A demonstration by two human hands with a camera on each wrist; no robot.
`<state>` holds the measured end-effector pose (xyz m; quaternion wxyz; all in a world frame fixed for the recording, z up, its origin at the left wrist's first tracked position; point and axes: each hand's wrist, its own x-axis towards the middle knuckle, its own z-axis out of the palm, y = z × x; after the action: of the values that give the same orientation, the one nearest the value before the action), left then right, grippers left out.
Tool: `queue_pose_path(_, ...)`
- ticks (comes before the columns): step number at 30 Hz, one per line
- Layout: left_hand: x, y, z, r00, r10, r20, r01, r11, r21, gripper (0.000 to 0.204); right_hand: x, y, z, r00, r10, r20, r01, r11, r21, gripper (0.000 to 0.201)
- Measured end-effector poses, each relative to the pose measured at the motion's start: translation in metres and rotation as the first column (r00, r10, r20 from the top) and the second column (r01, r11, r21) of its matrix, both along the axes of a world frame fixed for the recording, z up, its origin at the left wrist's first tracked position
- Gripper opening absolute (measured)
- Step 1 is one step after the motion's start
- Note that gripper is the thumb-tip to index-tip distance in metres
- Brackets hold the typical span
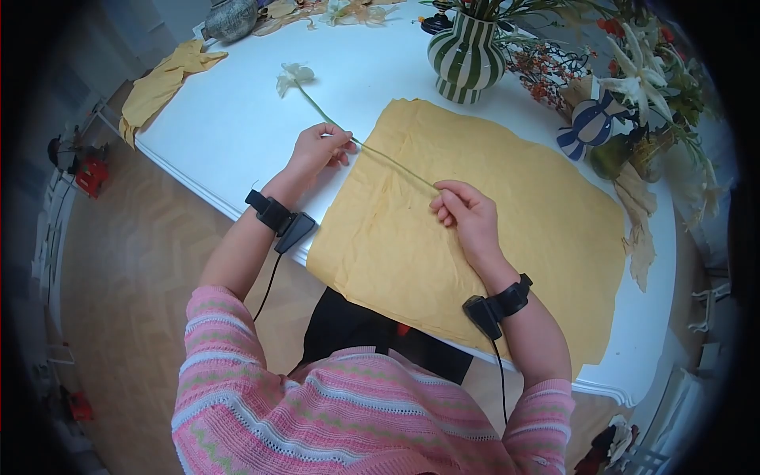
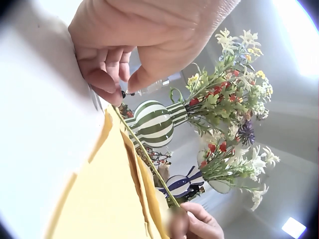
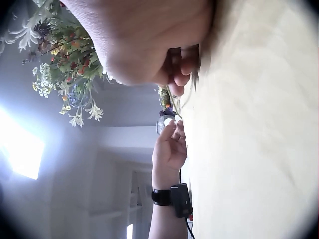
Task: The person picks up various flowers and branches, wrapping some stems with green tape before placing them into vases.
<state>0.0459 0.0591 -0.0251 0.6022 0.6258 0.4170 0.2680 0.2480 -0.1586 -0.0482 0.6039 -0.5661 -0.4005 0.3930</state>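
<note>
A white flower [image 1: 294, 77] on a long, thin green stem [image 1: 393, 164] lies slantwise between the two hands, its bloom at the upper left in the head view. My left hand [image 1: 318, 149] pinches the stem partway along, between thumb and fingertips. Down at the stem's lower end, my right hand [image 1: 469, 218] holds it with curled fingers. Beneath the right hand spreads a large sheet of yellow paper [image 1: 546, 237], creased in places. In the left wrist view the stem [image 2: 144, 149] runs from the left fingertips down to the right hand [image 2: 199, 221].
A green-and-white striped vase [image 1: 467, 59] with flowers stands behind the paper. To its right are a blue-and-white vase [image 1: 587, 127] and more blooms. Crumpled yellow paper [image 1: 170, 79] hangs over the white table's [image 1: 229, 119] left corner. A grey pot [image 1: 230, 20] sits at the back.
</note>
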Motion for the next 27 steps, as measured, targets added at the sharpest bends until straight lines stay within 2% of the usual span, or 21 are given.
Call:
queue_pose_path(1,0.0,0.001,-0.002,0.999,0.018,0.044,-0.016,0.999,-0.045,0.024,0.001,0.0,0.003,0.991,-0.047,-0.129,0.052,0.998,0.029,0.02)
queue_pose_path(2,0.002,-0.001,0.0,0.996,0.038,0.087,-0.031,0.995,-0.09,0.029,0.001,0.0,0.004,0.991,-0.047,-0.129,0.051,0.998,0.029,0.02)
queue_pose_path(4,0.003,-0.006,0.005,0.989,0.029,0.142,-0.009,0.99,-0.143,0.033,0.002,-0.001,0.006,0.959,-0.061,-0.277,0.089,0.992,0.089,0.022)
queue_pose_path(5,0.006,-0.01,0.01,0.98,0.023,0.198,0.016,0.981,-0.195,0.037,0.003,-0.001,0.006,0.959,-0.062,-0.277,0.09,0.992,0.089,0.022)
queue_pose_path(6,0.008,-0.012,0.013,0.98,0.022,0.198,0.018,0.981,-0.195,0.037,0.004,-0.001,0.006,0.952,-0.043,-0.303,0.076,0.992,0.099,0.023)
queue_pose_path(8,0.014,-0.016,0.018,0.933,-0.016,0.359,0.084,0.981,-0.176,0.036,0.005,-0.001,0.006,0.944,-0.026,-0.33,0.065,0.992,0.109,0.023)
queue_pose_path(13,0.029,-0.02,0.027,0.882,-0.021,0.47,0.063,0.995,-0.075,0.029,0.007,-0.002,0.004,0.919,0.007,-0.393,0.046,0.991,0.125,0.022)
queue_pose_path(17,0.039,-0.022,0.031,0.856,-0.053,0.514,0.061,0.998,0.003,0.024,0.005,0.0,0.003,0.942,-0.066,-0.33,0.108,0.988,0.111,0.021)
queue_pose_path(19,0.044,-0.027,0.033,0.862,-0.079,0.5,0.064,0.997,0.047,0.023,0.002,0.002,0.005,0.962,-0.137,-0.236,0.163,0.982,0.095,0.022)
queue_pose_path(23,0.056,-0.04,0.038,0.87,-0.137,0.473,0.082,0.987,0.135,0.024,-0.002,-0.001,0.009,0.979,-0.105,-0.176,0.115,0.993,0.043,0.022)
queue_pose_path(27,0.063,-0.043,0.04,0.874,-0.121,0.471,0.06,0.988,0.142,0.024,0.0,-0.003,0.008,0.989,-0.039,-0.141,0.045,0.998,0.036,0.024)
